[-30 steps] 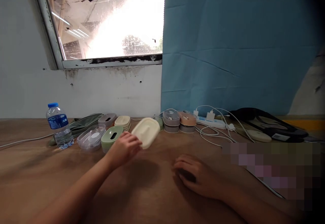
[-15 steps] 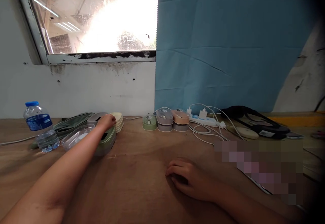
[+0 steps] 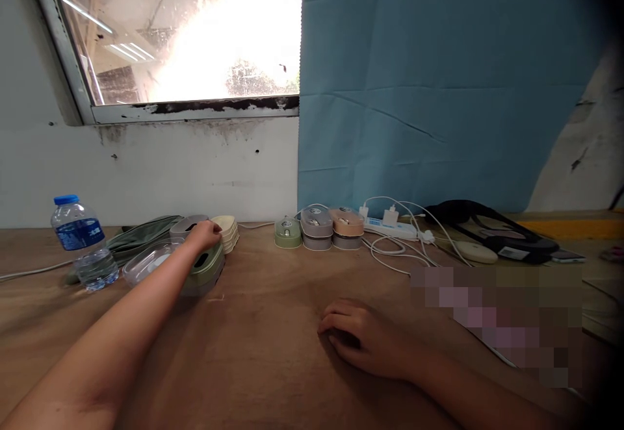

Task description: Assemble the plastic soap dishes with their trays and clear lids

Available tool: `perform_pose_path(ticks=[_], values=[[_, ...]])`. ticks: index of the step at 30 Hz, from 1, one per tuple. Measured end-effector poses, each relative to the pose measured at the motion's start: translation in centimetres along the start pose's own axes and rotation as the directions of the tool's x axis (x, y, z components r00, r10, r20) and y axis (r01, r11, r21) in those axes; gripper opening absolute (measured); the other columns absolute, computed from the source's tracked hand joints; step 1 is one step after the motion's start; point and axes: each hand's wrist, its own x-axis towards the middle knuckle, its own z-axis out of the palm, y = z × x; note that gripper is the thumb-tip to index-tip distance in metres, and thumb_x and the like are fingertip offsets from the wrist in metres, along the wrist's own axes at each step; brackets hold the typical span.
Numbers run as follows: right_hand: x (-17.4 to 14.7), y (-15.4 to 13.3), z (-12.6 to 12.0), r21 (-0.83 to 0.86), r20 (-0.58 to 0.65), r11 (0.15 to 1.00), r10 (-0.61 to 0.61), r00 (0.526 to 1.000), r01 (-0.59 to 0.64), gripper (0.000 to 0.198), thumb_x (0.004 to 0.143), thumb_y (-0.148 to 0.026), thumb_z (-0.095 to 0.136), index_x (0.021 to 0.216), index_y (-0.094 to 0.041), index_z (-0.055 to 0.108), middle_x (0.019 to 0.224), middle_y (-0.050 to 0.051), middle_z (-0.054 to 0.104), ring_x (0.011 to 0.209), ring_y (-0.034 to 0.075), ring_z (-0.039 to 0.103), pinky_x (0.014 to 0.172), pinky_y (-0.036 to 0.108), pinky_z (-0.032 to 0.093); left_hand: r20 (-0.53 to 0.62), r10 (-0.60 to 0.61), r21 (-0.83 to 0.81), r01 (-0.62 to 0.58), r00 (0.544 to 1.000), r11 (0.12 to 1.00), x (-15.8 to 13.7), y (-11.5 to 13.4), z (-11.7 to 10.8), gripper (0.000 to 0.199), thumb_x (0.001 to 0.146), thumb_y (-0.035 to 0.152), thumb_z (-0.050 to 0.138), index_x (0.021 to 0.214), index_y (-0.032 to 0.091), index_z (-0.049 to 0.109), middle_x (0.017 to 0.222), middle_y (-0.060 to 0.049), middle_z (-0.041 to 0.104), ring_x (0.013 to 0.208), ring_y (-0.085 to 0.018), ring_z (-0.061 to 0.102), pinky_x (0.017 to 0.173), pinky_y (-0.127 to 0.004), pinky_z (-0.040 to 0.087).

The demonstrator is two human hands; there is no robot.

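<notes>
My left hand (image 3: 207,234) reaches out at the far left, above a box with an olive-green rim (image 3: 213,263) and against a stack of cream trays (image 3: 227,230). Its fingers are curled together; what they pinch, if anything, is hidden. Behind the wrist sits a grey box (image 3: 184,225), partly covered. A clear plastic container (image 3: 141,264) lies left of my forearm, which hides part of it. On the bare tabletop rests my right hand (image 3: 353,338), fingers loosely curved and thumb apart, holding nothing.
Small lidded boxes in green (image 3: 287,232), grey (image 3: 316,227) and orange (image 3: 347,227) stand by the wall. A water bottle (image 3: 84,241) and a dark green pouch (image 3: 139,241) are at left. Cables, a power strip (image 3: 392,229) and a black strap (image 3: 492,232) lie at right.
The view has shifted very slightly. Both hands stay nearly where they were, and no object has visibly moved.
</notes>
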Motion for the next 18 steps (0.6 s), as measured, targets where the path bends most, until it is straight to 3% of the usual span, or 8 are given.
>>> perform_pose_path(ticks=[4, 7, 10, 13, 15, 18], values=[[0.1, 0.1, 0.0, 0.005, 0.004, 1.000, 0.001, 1.000, -0.001, 0.026, 0.075, -0.006, 0.048, 0.093, -0.020, 0.059, 0.091, 0.003, 0.061, 0.083, 0.016, 0.054, 0.076, 0.027, 0.041, -0.111, -0.008, 0.011, 0.009, 0.994, 1.000, -0.5, 2.4, -0.2, 0.038, 0.071, 0.024, 0.050, 0.105, 0.015, 0.063, 0.114, -0.014, 0.059, 0.109, -0.032, 0.051, 0.094, -0.040, 0.034], [0.2, 0.1, 0.0, -0.003, 0.002, 1.000, -0.002, 1.000, 0.002, 0.025, 0.074, -0.006, 0.048, 0.092, -0.020, 0.060, 0.089, 0.003, 0.061, 0.081, 0.016, 0.054, 0.075, 0.027, 0.041, -0.174, 0.063, -0.028, -0.069, 0.983, 0.997, -0.9, 6.7, 0.6, 0.045, 0.075, 0.028, 0.048, 0.118, 0.014, 0.053, 0.124, -0.015, 0.049, 0.115, -0.030, 0.046, 0.098, -0.042, 0.030], [0.2, 0.1, 0.0, -0.008, -0.002, 1.000, -0.009, 1.000, 0.009, 0.024, 0.075, -0.006, 0.048, 0.092, -0.020, 0.060, 0.088, 0.002, 0.061, 0.081, 0.016, 0.053, 0.076, 0.027, 0.041, -0.156, 0.172, -0.095, -0.188, 0.973, 0.978, -1.4, 11.9, 3.0, 0.050, 0.075, 0.030, 0.050, 0.124, 0.019, 0.045, 0.133, -0.010, 0.041, 0.117, -0.024, 0.044, 0.099, -0.035, 0.031], [0.2, 0.0, 0.0, -0.001, -0.015, 1.000, -0.014, 1.000, 0.014, 0.024, 0.076, -0.007, 0.048, 0.093, -0.020, 0.059, 0.088, 0.003, 0.061, 0.082, 0.016, 0.053, 0.076, 0.028, 0.042, -0.106, 0.213, -0.155, -0.228, 0.971, 0.961, -1.6, 15.8, 5.9, 0.065, 0.070, 0.029, 0.056, 0.132, 0.022, 0.036, 0.142, -0.010, 0.029, 0.123, -0.031, 0.037, 0.100, -0.042, 0.030], [0.1, 0.0, 0.0, 0.000, -0.017, 1.000, -0.014, 1.000, 0.014, 0.025, 0.075, -0.006, 0.048, 0.093, -0.020, 0.059, 0.090, 0.003, 0.061, 0.083, 0.016, 0.053, 0.077, 0.028, 0.042, -0.076, 0.218, -0.192, -0.229, 0.973, 0.954, -1.7, 17.1, 7.4, 0.068, 0.070, 0.028, 0.057, 0.133, 0.024, 0.034, 0.144, -0.010, 0.027, 0.124, -0.035, 0.035, 0.099, -0.047, 0.030], [0.1, 0.0, -0.1, 0.000, -0.010, 1.000, -0.011, 1.000, 0.011, 0.026, 0.074, -0.005, 0.049, 0.093, -0.020, 0.059, 0.090, 0.002, 0.061, 0.083, 0.016, 0.054, 0.078, 0.028, 0.041, -0.073, 0.212, -0.239, -0.224, 0.974, 0.945, -2.2, 17.4, 8.3, 0.062, 0.074, 0.026, 0.052, 0.133, 0.022, 0.033, 0.144, -0.012, 0.027, 0.122, -0.033, 0.038, 0.098, -0.047, 0.030]])
